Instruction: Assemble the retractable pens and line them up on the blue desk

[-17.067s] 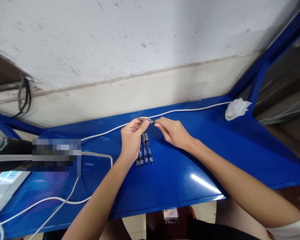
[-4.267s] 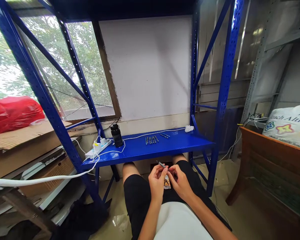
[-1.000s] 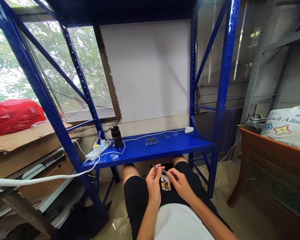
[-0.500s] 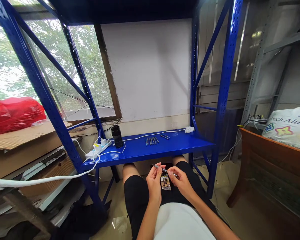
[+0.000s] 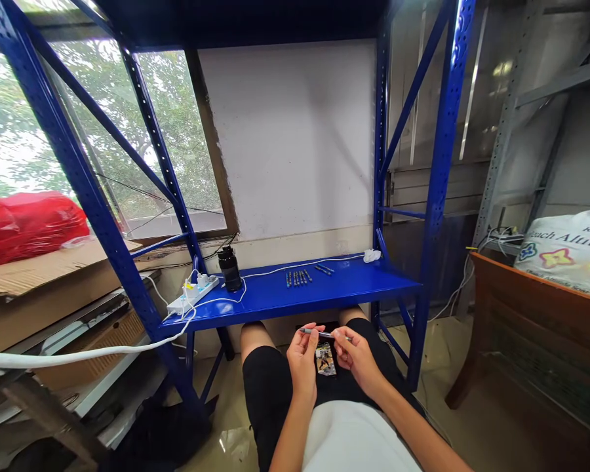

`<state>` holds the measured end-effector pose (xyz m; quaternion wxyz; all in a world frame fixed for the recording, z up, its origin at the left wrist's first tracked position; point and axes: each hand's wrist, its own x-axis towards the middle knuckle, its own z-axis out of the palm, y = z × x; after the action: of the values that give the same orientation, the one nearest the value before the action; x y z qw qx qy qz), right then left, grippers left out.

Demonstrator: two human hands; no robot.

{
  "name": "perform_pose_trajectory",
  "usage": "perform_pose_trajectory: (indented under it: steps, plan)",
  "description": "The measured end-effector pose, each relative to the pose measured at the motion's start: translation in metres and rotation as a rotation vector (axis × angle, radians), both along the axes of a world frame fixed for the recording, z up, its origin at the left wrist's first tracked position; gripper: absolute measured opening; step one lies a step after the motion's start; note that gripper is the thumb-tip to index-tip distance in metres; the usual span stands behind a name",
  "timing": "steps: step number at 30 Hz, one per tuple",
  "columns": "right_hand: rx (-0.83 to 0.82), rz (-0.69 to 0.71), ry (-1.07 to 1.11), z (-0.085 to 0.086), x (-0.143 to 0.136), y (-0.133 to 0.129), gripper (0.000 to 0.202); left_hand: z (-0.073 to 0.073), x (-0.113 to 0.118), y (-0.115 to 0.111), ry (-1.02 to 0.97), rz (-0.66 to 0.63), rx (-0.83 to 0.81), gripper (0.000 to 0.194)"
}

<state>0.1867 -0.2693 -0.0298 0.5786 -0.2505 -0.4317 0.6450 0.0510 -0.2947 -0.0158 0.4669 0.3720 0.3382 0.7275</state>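
Above my lap, my left hand (image 5: 303, 359) pinches one end of a slim pen (image 5: 325, 334) between thumb and fingers. My right hand (image 5: 358, 359) is closed on the pen's other end, its fingertips covering that tip. The pen lies nearly level between the two hands, and its middle is bare. Beneath it on my lap is a small dark item with a printed picture (image 5: 326, 362); I cannot tell whether it is a card or a packet. On the blue shelf table (image 5: 270, 303), several similar pens (image 5: 299, 278) lie in a row, with a few more pens (image 5: 324, 269) to their right.
A black bottle (image 5: 230, 270) stands at the table's left, beside a white power strip (image 5: 193, 296) with plugs. A thick white cable (image 5: 88, 359) crosses at left. Blue uprights (image 5: 435, 196) frame the table. At right is a wooden chair (image 5: 535, 314) holding a printed bag (image 5: 570, 252).
The pen has turned from a slant, low on the right, to nearly level. My right fingers have shifted their grip at its end, while my left hand stays almost in place.
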Motion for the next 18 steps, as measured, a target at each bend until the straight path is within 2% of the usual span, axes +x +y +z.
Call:
perform_pose_trajectory:
  steps: [4,7,9,12,15,18]
  plan:
    - [-0.125,-0.125,0.246,0.012,-0.002,0.009,0.041,-0.004,0.001,0.001,0.065,0.001,0.046,0.054]
    - [-0.171,-0.108,0.34,0.034,-0.005,0.023,0.041,-0.008,0.0,0.002,0.071,0.091,0.076,0.057]
    - [-0.144,-0.043,0.435,0.058,-0.01,0.034,0.039,-0.011,-0.002,0.004,0.043,0.166,0.065,0.057]
    - [-0.056,0.073,0.62,0.107,-0.022,0.047,0.028,-0.016,-0.007,0.006,-0.003,0.233,0.023,0.058]
    - [-0.024,0.236,0.717,0.159,-0.035,0.056,0.043,-0.02,-0.011,0.005,-0.015,0.254,-0.015,0.059]
    - [-0.001,0.266,0.811,0.2,-0.046,0.061,0.047,-0.022,-0.011,0.001,0.004,0.256,-0.03,0.059]
